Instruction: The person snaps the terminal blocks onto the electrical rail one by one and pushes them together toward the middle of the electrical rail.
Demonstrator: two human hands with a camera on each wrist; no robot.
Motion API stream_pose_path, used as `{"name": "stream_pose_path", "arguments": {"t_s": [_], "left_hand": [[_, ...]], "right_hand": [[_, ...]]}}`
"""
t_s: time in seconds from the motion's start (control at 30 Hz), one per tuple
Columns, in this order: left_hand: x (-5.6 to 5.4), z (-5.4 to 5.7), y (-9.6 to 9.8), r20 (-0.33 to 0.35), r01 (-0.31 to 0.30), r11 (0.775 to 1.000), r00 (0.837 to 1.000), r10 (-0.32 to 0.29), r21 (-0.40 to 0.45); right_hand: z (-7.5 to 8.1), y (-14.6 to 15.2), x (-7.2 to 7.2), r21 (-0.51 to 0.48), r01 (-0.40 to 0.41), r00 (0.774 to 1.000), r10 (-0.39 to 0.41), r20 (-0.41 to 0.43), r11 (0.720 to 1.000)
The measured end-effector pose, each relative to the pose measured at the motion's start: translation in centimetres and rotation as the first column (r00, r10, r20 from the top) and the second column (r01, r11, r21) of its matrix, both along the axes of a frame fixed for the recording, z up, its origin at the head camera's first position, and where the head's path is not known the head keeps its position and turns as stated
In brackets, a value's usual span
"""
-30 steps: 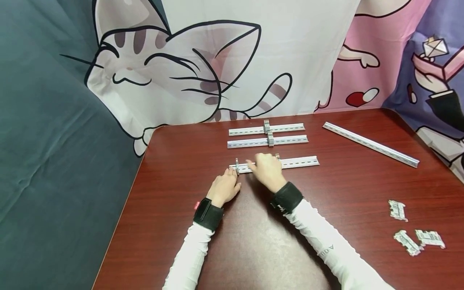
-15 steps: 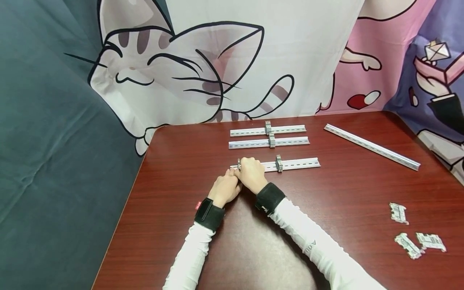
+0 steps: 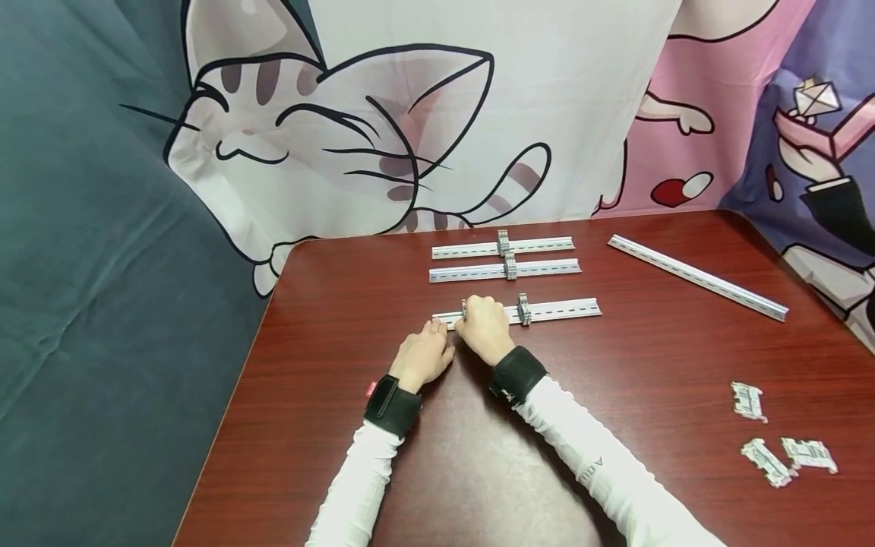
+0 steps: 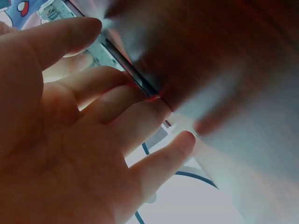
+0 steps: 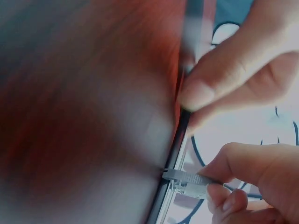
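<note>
A slotted metal DIN rail lies before me, the nearest of three parallel ones. My left hand keeps its fairly straight fingers against the rail's left end, thumb held apart. Just right of it, my right hand pinches a thin grey terminal block between thumb and fingers; the block sits across the rail. Farther right on the same rail stands a group of terminal blocks. In the left wrist view the left fingers partly cover the rail.
Behind are two parallel rails, a middle rail and a back rail, each with clipped-on blocks. A bare rail lies slanted at right. Three loose blocks lie at front right. A printed cloth hangs behind the table.
My right hand moves left from the rail's middle to the block near its left end, grips it, and the block shifts slightly right along the rail. My left hand stays in place.
</note>
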State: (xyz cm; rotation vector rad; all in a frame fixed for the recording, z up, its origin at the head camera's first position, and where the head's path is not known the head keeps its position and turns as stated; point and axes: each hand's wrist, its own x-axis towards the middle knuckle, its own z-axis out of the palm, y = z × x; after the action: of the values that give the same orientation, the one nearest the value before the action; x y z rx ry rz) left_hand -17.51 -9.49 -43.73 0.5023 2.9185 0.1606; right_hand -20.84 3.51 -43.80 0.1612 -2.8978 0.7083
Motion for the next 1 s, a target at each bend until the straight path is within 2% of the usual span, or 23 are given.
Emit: {"name": "stream_pose_path", "arguments": {"t_s": [0.33, 0.63, 1.0], "left_hand": [[0.0, -0.2, 0.0, -0.006, 0.002, 1.0, 1.0, -0.002, 0.015], [-0.1, -0.2, -0.1, 0.012, -0.008, 1.0, 1.0, 0.008, 0.017], [-0.1, -0.2, 0.1, 0.006, -0.003, 1.0, 1.0, 0.003, 0.021]], "right_hand": [[-0.1, 2.8, 0.5, -0.001, 0.096, 0.995, -0.096, -0.015, 0.995], [0.0, 4.8, 0.9, -0.019, 0.186, 0.981, -0.187, -0.057, 0.982], [0.1, 6.5, 0.9, -0.048, 0.272, 0.961, -0.274, -0.041, 0.961]]}}
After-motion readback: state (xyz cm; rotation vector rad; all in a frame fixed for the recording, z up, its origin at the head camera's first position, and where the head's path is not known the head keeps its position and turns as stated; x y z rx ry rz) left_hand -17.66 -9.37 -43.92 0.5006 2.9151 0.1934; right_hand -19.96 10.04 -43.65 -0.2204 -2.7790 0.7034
